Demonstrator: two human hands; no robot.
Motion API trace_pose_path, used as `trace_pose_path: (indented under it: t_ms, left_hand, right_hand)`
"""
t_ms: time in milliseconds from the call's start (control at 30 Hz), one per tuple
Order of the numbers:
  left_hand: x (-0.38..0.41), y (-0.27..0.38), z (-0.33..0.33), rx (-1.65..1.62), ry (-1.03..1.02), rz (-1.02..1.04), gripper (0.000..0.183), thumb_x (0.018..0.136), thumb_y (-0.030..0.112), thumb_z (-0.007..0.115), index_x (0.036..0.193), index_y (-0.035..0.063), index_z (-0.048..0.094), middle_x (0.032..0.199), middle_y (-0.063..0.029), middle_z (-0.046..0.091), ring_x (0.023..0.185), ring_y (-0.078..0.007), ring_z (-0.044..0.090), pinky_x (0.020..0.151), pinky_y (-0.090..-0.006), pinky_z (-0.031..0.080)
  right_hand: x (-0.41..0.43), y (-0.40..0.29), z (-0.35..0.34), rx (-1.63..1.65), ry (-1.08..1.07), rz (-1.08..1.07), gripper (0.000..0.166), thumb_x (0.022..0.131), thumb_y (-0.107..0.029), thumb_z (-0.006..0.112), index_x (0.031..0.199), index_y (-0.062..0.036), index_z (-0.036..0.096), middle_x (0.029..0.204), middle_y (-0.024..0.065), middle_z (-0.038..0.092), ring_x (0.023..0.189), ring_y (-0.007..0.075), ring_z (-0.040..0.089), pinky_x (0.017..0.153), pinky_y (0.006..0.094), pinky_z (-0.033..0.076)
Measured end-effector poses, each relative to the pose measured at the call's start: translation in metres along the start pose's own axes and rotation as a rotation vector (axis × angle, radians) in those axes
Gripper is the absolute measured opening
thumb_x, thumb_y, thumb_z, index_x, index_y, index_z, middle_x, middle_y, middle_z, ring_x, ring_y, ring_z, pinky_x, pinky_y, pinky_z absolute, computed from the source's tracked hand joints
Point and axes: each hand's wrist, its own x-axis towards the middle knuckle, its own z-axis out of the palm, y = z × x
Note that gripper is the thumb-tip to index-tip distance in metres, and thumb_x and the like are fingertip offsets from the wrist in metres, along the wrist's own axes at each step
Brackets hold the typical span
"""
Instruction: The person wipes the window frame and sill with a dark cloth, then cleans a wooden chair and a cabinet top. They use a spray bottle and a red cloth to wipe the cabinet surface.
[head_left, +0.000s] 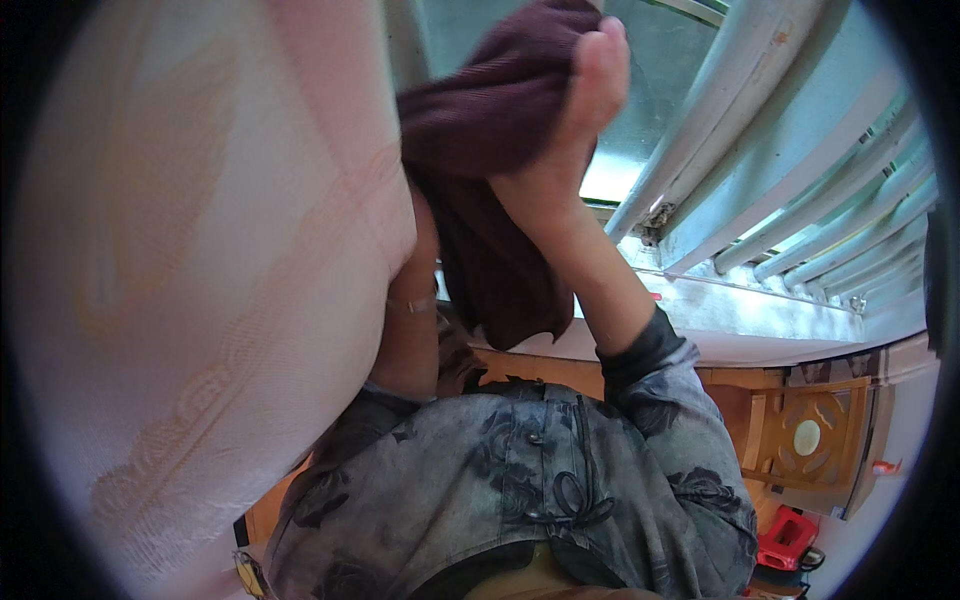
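Observation:
A dark maroon cloth (495, 127) hangs in folds before the window, at the top middle of the head view. My right hand (562, 142) grips its right side, with some fingers hidden by the fabric. On the other side, my left forearm rises behind a pale patterned curtain (225, 300). That curtain and the maroon cloth hide my left hand, so its hold cannot be seen. The curtain is very near the camera and fills the left of the view. Part of the cloth drops between my two forearms.
White window bars (720, 97) run along the upper right, above a pale sill (750, 311). Window glass (660, 82) shows behind the cloth. At the lower right are a wooden chair with a carved back (832, 427) and a red plastic object (787, 536).

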Motion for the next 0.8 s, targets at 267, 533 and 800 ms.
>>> trace_pose_path:
  t_ms: [267, 533, 800]
  left_hand:
    - [-0.006, -0.093, -0.023, 0.474, -0.168, 0.351, 0.038, 0.09, 0.023, 0.046, 0.122, 0.006, 0.035, 0.12, -0.0074, 0.039, 0.112, -0.0181, 0.038, 0.098, -0.0331, 0.032]
    - [-0.046, -0.136, -0.059, 0.629, -0.105, 0.204, 0.04, 0.087, 0.022, 0.054, 0.119, 0.0025, 0.039, 0.109, -0.0083, 0.044, 0.103, -0.0209, 0.041, 0.092, -0.036, 0.032]
    - [0.05, 0.017, 0.034, 0.342, 0.082, 0.177, 0.018, 0.081, 0.009, 0.057, 0.096, 0.0002, 0.051, 0.095, -0.0057, 0.052, 0.081, -0.0122, 0.047, 0.071, -0.0257, 0.042]
  right_hand:
    - [-0.091, -0.005, 0.054, 0.252, -0.665, 0.423, 0.072, 0.076, -0.016, 0.066, 0.132, -0.0011, 0.024, 0.129, 0.0187, 0.038, 0.12, 0.0335, 0.037, 0.102, 0.041, 0.024]
    - [-0.18, 0.003, 0.036, 0.598, -0.451, 1.016, 0.066, 0.077, -0.006, 0.064, 0.13, -0.0006, 0.025, 0.115, 0.0185, 0.048, 0.11, 0.0285, 0.048, 0.094, 0.0364, 0.037]
    - [0.005, -0.022, 0.006, 0.186, -0.071, 0.295, 0.079, 0.073, -0.005, 0.067, 0.136, 0.0019, 0.02, 0.13, 0.0206, 0.035, 0.123, 0.0331, 0.036, 0.103, 0.0366, 0.028]
